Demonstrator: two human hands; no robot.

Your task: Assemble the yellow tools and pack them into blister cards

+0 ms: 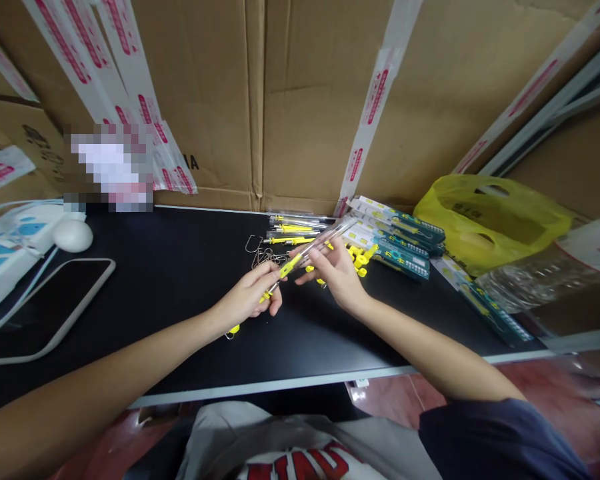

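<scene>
Your left hand (257, 291) is pinched around the lower, yellow end of the clear tube (333, 231), which slants up and away over the table (190, 280). Your right hand (344, 277) has its fingers bent at the tube farther up; whether they're gripping, I can't tell. Hands spaced along it probably keep it steady. Wire hooks (267, 256) and yellow pieces (363, 259) sit close by, likely for easy reach. The top's black, a phone (45, 307) at left, cardboard (310, 100) walling the back.
</scene>
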